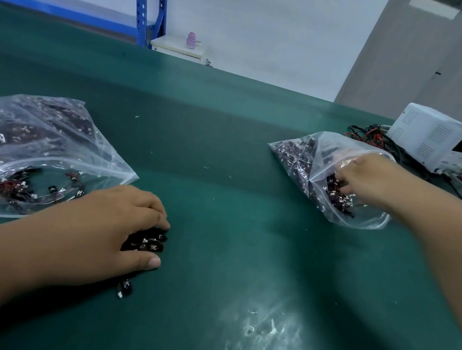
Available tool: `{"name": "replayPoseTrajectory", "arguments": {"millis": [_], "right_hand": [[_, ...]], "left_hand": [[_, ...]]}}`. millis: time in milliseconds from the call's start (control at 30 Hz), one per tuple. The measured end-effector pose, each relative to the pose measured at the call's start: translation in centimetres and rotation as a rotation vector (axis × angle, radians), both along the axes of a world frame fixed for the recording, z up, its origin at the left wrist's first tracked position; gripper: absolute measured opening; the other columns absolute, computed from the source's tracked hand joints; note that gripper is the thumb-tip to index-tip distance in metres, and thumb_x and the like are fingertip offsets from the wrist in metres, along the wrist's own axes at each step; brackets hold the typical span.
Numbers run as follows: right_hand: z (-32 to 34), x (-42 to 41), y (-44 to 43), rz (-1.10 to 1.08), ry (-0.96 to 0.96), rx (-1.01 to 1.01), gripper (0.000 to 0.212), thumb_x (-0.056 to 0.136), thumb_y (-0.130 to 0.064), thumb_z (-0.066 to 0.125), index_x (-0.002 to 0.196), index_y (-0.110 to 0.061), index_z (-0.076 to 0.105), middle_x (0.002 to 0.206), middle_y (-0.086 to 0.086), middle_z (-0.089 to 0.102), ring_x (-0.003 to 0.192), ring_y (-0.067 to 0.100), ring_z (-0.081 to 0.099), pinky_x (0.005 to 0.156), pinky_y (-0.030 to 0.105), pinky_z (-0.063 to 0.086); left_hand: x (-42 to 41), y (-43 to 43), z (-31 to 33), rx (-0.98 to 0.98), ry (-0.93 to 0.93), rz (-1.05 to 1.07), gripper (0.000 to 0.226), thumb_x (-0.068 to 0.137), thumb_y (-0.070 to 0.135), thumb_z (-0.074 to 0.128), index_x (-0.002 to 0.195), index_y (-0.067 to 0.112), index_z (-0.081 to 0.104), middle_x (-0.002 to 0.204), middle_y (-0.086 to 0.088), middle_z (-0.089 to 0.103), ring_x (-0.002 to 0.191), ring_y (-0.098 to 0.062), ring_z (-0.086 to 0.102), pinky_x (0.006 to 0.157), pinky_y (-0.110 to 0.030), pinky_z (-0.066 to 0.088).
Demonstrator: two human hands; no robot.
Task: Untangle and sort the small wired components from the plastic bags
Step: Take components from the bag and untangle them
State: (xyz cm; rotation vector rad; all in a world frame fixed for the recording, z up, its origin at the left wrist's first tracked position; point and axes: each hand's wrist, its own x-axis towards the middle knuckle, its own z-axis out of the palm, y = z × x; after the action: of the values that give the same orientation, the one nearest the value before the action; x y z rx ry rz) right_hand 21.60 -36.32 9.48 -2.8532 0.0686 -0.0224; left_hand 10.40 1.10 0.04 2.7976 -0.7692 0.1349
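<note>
Right hand [369,177] fingers [342,185] are hidden inside the bag [313,161].

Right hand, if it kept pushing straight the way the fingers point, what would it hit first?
The right hand is already in the mouth of the right bag, so probably the tangled wired parts at its fingertips, though depth is hard to judge.

Left hand [119,219] curled down, right hand [368,180] outstretched.

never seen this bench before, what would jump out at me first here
Two clear plastic bags of small wired parts lie on the green table, the left bag and the right bag. The right hand reaches into the right bag, while the left hand covers a dark clump of parts.
</note>
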Motion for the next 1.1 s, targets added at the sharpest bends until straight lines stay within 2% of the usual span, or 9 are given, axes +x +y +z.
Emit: {"name": "replayPoseTrajectory", "arguments": {"millis": [133,300,400,500,567,700,767,900,1100], "right_hand": [[0.6,-1.5,0.3,0.120,0.023,-0.335,0.033,0.106,-0.022,0.036,0.084,-0.013,0.058,0.095,0.009,0.061,0.086,0.027,0.055,0.078,0.033,0.043],[1.5,-4.7,2.1,0.148,-0.076,-0.637,0.022,0.095,-0.026,0.046,0.076,-0.023,0.056,0.080,-0.004,0.060,0.075,0.020,0.058,0.075,0.038,0.054],[1.2,-7.0,5.6,0.247,-0.276,-0.481,0.026,0.092,-0.046,0.050,0.079,-0.026,0.059,0.075,-0.010,0.058,0.073,0.015,0.057,0.065,0.030,0.050],[-0.4,-8.4,10.2,0.493,-0.155,-0.081,0.018,0.089,-0.046,0.061,0.083,-0.030,0.065,0.072,-0.015,0.063,0.064,0.000,0.057,0.059,0.024,0.045],[-2.5,-8.2,12.7,0.605,-0.059,0.040,0.013,0.088,-0.041,0.067,0.096,-0.030,0.069,0.081,-0.014,0.066,0.069,0.002,0.056,0.070,0.027,0.050],[-6.6,-7.6,15.6,0.684,0.025,0.071,0.050,0.085,-0.043,0.072,0.130,-0.025,0.060,0.115,-0.005,0.056,0.093,0.011,0.055,0.091,0.032,0.049],[-7.9,-7.7,16.2,0.673,0.043,0.144,0.055,0.081,-0.050,0.073,0.129,-0.027,0.059,0.113,-0.005,0.052,0.100,0.015,0.056,0.091,0.037,0.050],[-9.4,-8.2,17.0,0.662,-0.082,0.124,0.036,0.080,-0.061,0.064,0.101,-0.032,0.064,0.094,-0.009,0.047,0.091,0.016,0.053,0.082,0.037,0.049],[-9.9,-8.4,17.5,0.694,-0.164,0.144,0.017,0.095,-0.040,0.058,0.101,-0.029,0.069,0.093,-0.003,0.053,0.088,0.024,0.057,0.080,0.040,0.047]], "left_hand": [[-0.1,-0.3,0.0,-0.025,-0.004,-0.002,0.041,0.081,0.071,0.049,0.113,0.047,0.059,0.115,0.038,0.045,0.114,0.015,0.037,0.088,-0.003,0.028],[-0.3,-1.0,0.5,-0.068,-0.004,-0.008,0.022,0.088,0.049,0.063,0.108,0.043,0.062,0.107,0.031,0.051,0.107,0.012,0.043,0.094,-0.014,0.038],[-0.4,-1.2,0.7,-0.126,-0.012,0.009,0.028,0.087,0.038,0.068,0.114,0.042,0.061,0.111,0.032,0.050,0.108,0.012,0.047,0.095,-0.011,0.037],[-0.4,-1.3,0.8,-0.180,-0.026,0.035,0.041,0.084,0.033,0.074,0.120,0.044,0.057,0.116,0.037,0.046,0.112,0.013,0.045,0.097,-0.009,0.034],[-0.4,-1.2,0.8,-0.228,-0.021,0.048,0.052,0.080,0.033,0.078,0.123,0.044,0.052,0.116,0.039,0.043,0.111,0.013,0.045,0.096,-0.008,0.034],[-0.6,-0.9,0.6,-0.207,-0.006,0.107,0.065,0.074,0.050,0.071,0.131,0.045,0.040,0.116,0.048,0.033,0.113,0.024,0.034,0.091,0.007,0.019],[-0.5,-0.6,0.4,-0.166,-0.027,0.140,0.061,0.074,0.048,0.066,0.130,0.042,0.042,0.115,0.038,0.039,0.111,0.020,0.031,0.091,0.008,0.016],[-0.2,-0.5,0.5,-0.113,-0.037,0.140,0.033,0.078,0.047,0.057,0.110,0.041,0.054,0.104,0.024,0.051,0.104,0.005,0.042,0.084,-0.001,0.028],[0.0,-0.9,0.8,-0.146,-0.029,0.108,0.005,0.086,0.034,0.063,0.090,0.035,0.059,0.087,0.020,0.051,0.093,0.007,0.045,0.077,-0.007,0.034]]}}
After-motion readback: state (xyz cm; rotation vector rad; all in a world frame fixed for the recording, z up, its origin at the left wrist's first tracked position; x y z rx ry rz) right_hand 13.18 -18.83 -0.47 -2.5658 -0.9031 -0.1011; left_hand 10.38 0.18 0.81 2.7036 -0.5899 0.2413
